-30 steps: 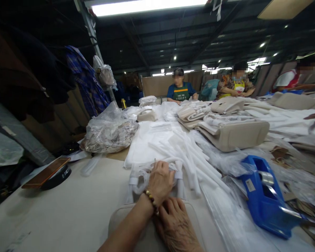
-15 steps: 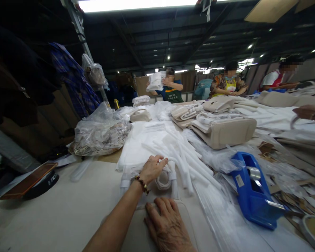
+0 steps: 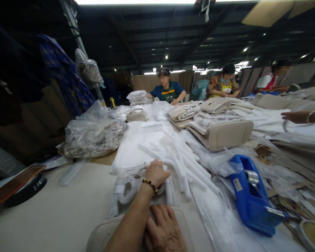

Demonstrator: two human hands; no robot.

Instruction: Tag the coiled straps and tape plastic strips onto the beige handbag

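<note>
My left hand [image 3: 155, 173], with a bead bracelet at the wrist, is curled over a bundle of white strips in thin plastic [image 3: 126, 187] at the near end of a heap of white foam tubes [image 3: 178, 154]. Just behind that wrist, my right hand [image 3: 165, 231] lies flat with its fingers spread on a beige padded piece [image 3: 99, 235] at the table's near edge. My left forearm crosses over part of the right hand.
A blue tape dispenser [image 3: 252, 196] stands to the right, with a roll of tape [image 3: 313, 235] beyond it. A full plastic bag [image 3: 93, 134] sits at the left, a phone on a black holder [image 3: 14, 184] further left. Beige pads [image 3: 223, 134] and white covers fill the table; several co-workers sit at the far side, and another person's hand [image 3: 301, 117] reaches in at the right.
My left hand has drawn back from the foam tubes and closed over the wrapped white bundle. The far co-worker has lowered the white bundle that was held up.
</note>
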